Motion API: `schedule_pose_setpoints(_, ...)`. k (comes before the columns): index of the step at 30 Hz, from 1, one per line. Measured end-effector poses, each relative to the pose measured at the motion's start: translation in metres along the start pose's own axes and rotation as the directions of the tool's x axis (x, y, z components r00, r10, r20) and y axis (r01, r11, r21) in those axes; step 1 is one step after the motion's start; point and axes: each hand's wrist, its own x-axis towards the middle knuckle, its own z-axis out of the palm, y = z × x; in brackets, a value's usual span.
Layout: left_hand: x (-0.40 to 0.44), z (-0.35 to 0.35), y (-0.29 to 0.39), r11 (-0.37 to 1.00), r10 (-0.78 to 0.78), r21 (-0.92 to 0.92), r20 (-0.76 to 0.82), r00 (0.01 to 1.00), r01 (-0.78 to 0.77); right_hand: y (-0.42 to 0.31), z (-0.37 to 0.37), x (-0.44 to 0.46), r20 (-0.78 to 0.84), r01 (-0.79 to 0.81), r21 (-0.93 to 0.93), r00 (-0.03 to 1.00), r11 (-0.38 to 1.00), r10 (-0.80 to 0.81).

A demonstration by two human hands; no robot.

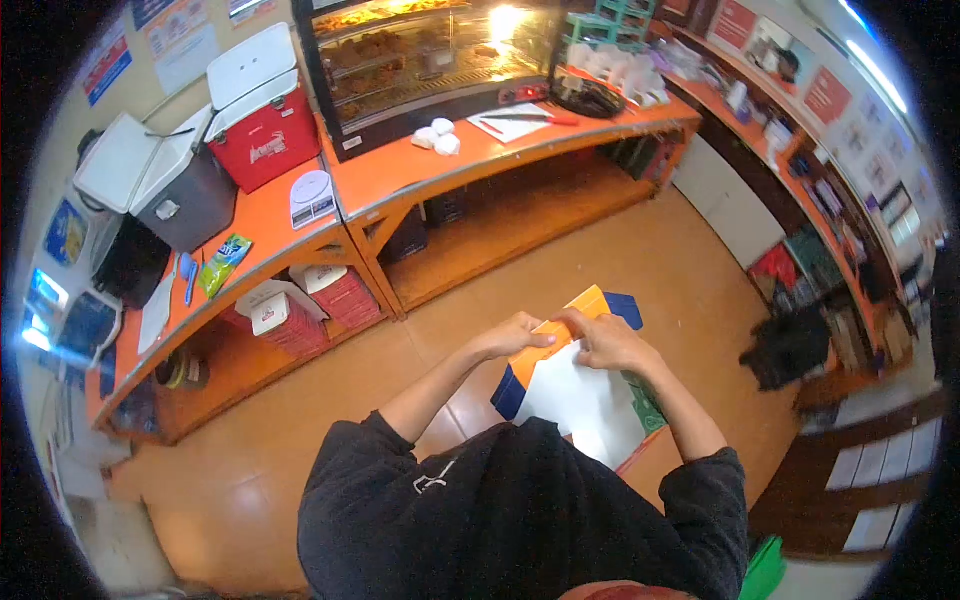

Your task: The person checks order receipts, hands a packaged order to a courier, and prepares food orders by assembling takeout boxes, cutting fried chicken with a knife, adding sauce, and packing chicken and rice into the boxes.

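Observation:
A partly folded cardboard box [578,402] is held in front of my body, its white inner face toward me. Its far edge has an orange flap [588,300] with dark blue tabs at both ends, and green print shows along the right side. My left hand [512,337] grips the flap on the left, thumb lying along the orange card. Fingers bent, my right hand [612,342] pinches the same flap a little further right. The near part of the box is hidden behind my dark shirt.
An orange counter [400,185] runs ahead with a lit food warmer [440,60]. On the left are a red cooler [262,135], a grey cooler [190,195] and a kitchen scale [312,198]. Stacked flat boxes [285,322] sit on the shelf below. Cluttered shelves [770,150] line the right.

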Motion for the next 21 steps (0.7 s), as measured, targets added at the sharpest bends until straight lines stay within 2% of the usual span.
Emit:
schedule_pose_setpoints(2, 0.040, -0.037, 0.000, 0.998, -0.038, -0.053, -0.112, 0.993, 0.032, 0.038, -0.032, 0.059, 0.053, 0.094, 0.013, 0.994, 0.995, -0.095)
schedule_pose_setpoints(4, 0.055, -0.067, 0.001, 0.985, -0.116, -0.152, -0.254, 0.960, 0.078, 0.057, -0.054, 0.112, 0.122, 0.216, -0.085, 0.971, 0.973, -0.205)
schedule_pose_setpoints(5, 0.057, -0.084, 0.003, 0.982, -0.135, -0.167, -0.279, 0.951, 0.090, 0.062, -0.059, 0.136, 0.144, 0.243, -0.074, 0.962, 0.967, -0.231)
schedule_pose_setpoints(7, 0.058, -0.115, 0.014, 0.852, -0.246, -0.524, -0.362, 0.899, 0.022, 0.072, -0.067, 0.182, 0.129, 0.395, -0.035, 0.913, 0.918, -0.388)
schedule_pose_setpoints(10, 0.084, -0.168, 0.001, 0.846, -0.224, -0.532, -0.431, 0.874, -0.046, 0.087, -0.085, 0.265, 0.130, 0.506, -0.119, 0.861, 0.854, -0.492)
schedule_pose_setpoints(12, 0.101, -0.204, 0.008, 0.801, -0.286, -0.598, -0.447, 0.847, -0.045, 0.087, -0.103, 0.311, 0.097, 0.572, -0.118, 0.820, 0.812, -0.563)
schedule_pose_setpoints(14, 0.124, -0.248, 0.008, 0.723, -0.244, -0.670, -0.477, 0.844, -0.169, 0.094, -0.126, 0.361, 0.138, 0.625, -0.179, 0.781, 0.760, -0.609)
schedule_pose_setpoints(16, 0.149, -0.296, 0.004, 0.727, -0.252, -0.664, -0.494, 0.832, -0.174, 0.107, -0.150, 0.410, 0.144, 0.625, -0.123, 0.780, 0.771, -0.609)
schedule_pose_setpoints(18, 0.169, -0.342, 0.002, 0.752, -0.229, -0.629, -0.531, 0.816, -0.198, 0.116, -0.179, 0.456, 0.089, 0.669, -0.216, 0.739, 0.711, -0.668)
schedule_pose_setpoints(19, 0.177, -0.361, 0.012, 0.700, -0.192, -0.630, -0.619, 0.761, -0.336, 0.118, -0.196, 0.476, 0.118, 0.611, -0.298, 0.786, 0.733, -0.607)
schedule_pose_setpoints(20, 0.177, -0.381, 0.026, 0.684, -0.269, -0.651, -0.644, 0.716, -0.329, 0.132, -0.207, 0.500, 0.086, 0.625, -0.260, 0.774, 0.736, -0.627)
schedule_pose_setpoints(21, 0.181, -0.397, 0.040, 0.667, -0.251, -0.627, -0.697, 0.672, -0.401, 0.141, -0.214, 0.521, 0.107, 0.615, -0.292, 0.782, 0.732, -0.614)
